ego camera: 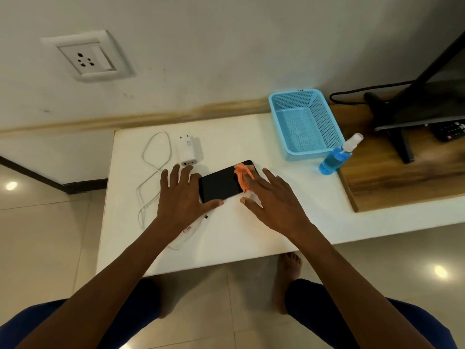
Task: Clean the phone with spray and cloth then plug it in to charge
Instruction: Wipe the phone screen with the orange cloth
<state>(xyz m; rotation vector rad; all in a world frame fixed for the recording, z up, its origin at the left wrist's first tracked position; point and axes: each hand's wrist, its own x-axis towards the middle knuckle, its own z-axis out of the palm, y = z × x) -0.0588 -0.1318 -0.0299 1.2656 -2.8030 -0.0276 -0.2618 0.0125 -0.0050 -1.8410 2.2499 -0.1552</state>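
Home living room — TV stand (400, 137), remote (449, 131), wall socket (88, 56), tiled floor (37, 235).

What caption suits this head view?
Right hand wipes a black phone with an orange cloth; left hand steadies it.

I saw the black phone (224, 183) lying flat, screen dark, with a crumpled orange cloth (242, 177) on its far end. The blue spray bottle (336, 158) stood upright to the right; the white charger (188, 152) and its looped cable (151, 172) lay to the left.
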